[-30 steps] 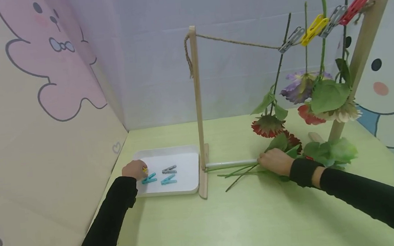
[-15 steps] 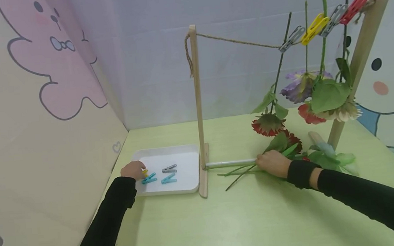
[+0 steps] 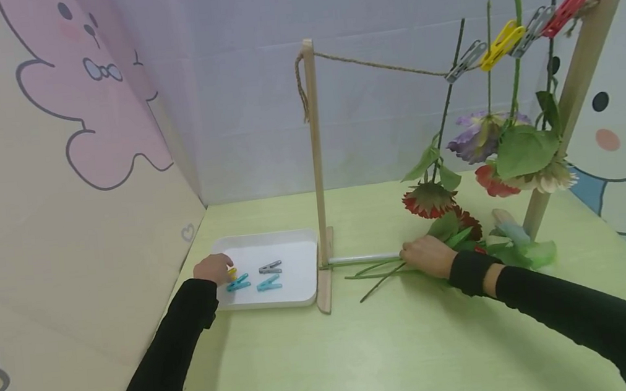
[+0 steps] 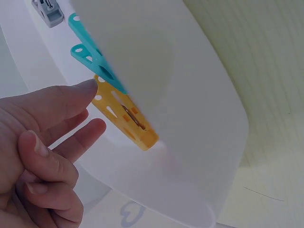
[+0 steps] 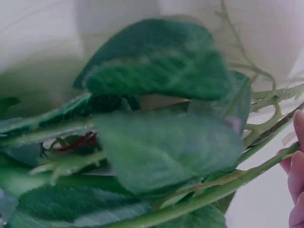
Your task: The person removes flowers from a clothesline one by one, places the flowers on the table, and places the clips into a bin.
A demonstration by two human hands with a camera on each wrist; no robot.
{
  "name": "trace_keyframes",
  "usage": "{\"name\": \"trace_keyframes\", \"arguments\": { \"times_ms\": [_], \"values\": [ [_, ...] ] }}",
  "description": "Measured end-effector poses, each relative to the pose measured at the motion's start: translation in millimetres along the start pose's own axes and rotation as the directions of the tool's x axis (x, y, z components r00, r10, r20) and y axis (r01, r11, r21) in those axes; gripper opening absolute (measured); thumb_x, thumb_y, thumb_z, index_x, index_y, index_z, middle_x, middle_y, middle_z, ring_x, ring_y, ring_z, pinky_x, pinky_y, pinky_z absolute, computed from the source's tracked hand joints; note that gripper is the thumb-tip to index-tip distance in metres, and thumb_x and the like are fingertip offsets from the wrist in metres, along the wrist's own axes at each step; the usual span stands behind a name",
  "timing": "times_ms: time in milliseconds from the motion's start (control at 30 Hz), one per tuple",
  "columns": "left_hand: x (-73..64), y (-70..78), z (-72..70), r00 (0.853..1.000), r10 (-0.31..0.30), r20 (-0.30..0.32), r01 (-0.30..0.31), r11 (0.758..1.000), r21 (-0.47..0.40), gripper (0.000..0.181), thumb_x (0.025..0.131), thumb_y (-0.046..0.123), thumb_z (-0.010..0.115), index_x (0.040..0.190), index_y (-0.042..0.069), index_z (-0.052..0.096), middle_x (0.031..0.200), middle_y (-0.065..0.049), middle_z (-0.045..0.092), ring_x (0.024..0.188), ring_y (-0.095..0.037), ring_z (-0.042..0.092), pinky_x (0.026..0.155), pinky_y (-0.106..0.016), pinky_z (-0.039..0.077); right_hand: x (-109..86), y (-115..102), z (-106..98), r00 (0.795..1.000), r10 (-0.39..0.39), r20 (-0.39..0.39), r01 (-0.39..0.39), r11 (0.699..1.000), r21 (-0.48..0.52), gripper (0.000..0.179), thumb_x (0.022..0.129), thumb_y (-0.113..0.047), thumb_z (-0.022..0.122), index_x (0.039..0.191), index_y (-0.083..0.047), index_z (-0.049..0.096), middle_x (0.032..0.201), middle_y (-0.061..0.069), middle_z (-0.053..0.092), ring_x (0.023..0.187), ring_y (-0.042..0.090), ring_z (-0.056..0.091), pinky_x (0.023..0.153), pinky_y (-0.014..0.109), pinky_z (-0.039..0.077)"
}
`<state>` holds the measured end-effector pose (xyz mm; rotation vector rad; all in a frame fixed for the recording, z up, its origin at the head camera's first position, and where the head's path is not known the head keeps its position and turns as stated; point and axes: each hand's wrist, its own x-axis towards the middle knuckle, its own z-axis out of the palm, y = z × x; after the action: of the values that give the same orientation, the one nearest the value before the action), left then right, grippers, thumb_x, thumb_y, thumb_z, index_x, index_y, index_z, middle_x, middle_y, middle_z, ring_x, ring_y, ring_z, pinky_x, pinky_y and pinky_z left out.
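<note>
My left hand (image 3: 213,269) reaches over the left end of the white tray (image 3: 294,298). In the left wrist view its thumb tip and fingers pinch the handle end of a yellow clothespin (image 4: 126,114), which lies against a teal clothespin (image 4: 95,59). My right hand (image 3: 427,256) is at the pile of artificial flowers on the table. At the right edge of the right wrist view, its fingertips (image 5: 297,173) pinch a green flower stem (image 5: 213,194). Large green leaves (image 5: 166,147) fill most of that view. The blossoms lie mostly hidden behind the hand and leaves.
A twine line (image 3: 374,64) runs between a left wooden post (image 3: 316,151) and a right wooden post (image 3: 591,53). Flowers hang upside down from its right part, held by grey, yellow and red clothespins (image 3: 570,8). Another teal clothespin (image 3: 269,283) and a grey clothespin (image 3: 270,267) lie in the tray.
My right hand has shifted slightly left, and the leafy flower at the pile's right end has slid left with it. My left hand stays at the yellow clothespin.
</note>
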<state>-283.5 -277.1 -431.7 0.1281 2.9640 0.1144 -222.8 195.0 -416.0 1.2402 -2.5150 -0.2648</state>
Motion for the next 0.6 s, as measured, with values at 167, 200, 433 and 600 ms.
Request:
{"name": "trace_keyframes", "arguments": {
  "times_ms": [167, 200, 433, 600],
  "values": [
    [-4.1, 8.5, -11.8, 1.000, 0.005, 0.016, -0.005, 1.000, 0.001, 0.029, 0.082, 0.012, 0.065, 0.109, 0.002, 0.064, 0.109, -0.016, 0.065, 0.092, -0.029, 0.061, 0.077, -0.044, 0.050, -0.7, -1.4, -0.6, 0.999, 0.040, 0.003, -0.040, 0.998, 0.038, 0.022, 0.073, -0.022, 0.074, 0.067, -0.010, 0.056, 0.060, -0.001, 0.047, 0.048, 0.011, 0.045, 0.044, 0.025, 0.036],
    [-4.4, 9.4, -13.2, 1.000, 0.006, 0.018, -0.006, 1.000, 0.002, 0.029, 0.082, 0.012, 0.065, 0.110, 0.002, 0.064, 0.110, -0.016, 0.065, 0.091, -0.028, 0.061, 0.077, -0.044, 0.050, -0.8, -1.6, -0.8, 0.999, 0.049, 0.006, -0.049, 0.998, 0.042, 0.024, 0.072, -0.024, 0.074, 0.067, -0.010, 0.056, 0.060, -0.001, 0.047, 0.048, 0.011, 0.045, 0.044, 0.026, 0.037],
    [-3.6, 12.9, -17.6, 1.000, 0.006, 0.021, -0.005, 1.000, -0.007, 0.030, 0.082, 0.015, 0.065, 0.109, 0.002, 0.064, 0.112, -0.016, 0.064, 0.090, -0.028, 0.060, 0.078, -0.044, 0.049, -2.3, -1.7, -1.1, 0.996, 0.083, 0.038, -0.085, 0.995, 0.052, 0.026, 0.071, -0.026, 0.076, 0.067, -0.011, 0.055, 0.060, -0.002, 0.047, 0.049, 0.011, 0.046, 0.045, 0.025, 0.037],
    [-1.9, 14.1, -18.0, 1.000, 0.002, 0.007, -0.002, 1.000, -0.019, 0.031, 0.081, 0.016, 0.066, 0.109, 0.002, 0.065, 0.111, -0.015, 0.065, 0.090, -0.029, 0.061, 0.077, -0.045, 0.049, -2.9, -1.3, -1.5, 0.992, 0.105, 0.065, -0.109, 0.993, 0.055, 0.027, 0.072, -0.028, 0.075, 0.068, -0.011, 0.056, 0.061, -0.002, 0.046, 0.050, 0.011, 0.045, 0.045, 0.024, 0.036]
  ]
}}
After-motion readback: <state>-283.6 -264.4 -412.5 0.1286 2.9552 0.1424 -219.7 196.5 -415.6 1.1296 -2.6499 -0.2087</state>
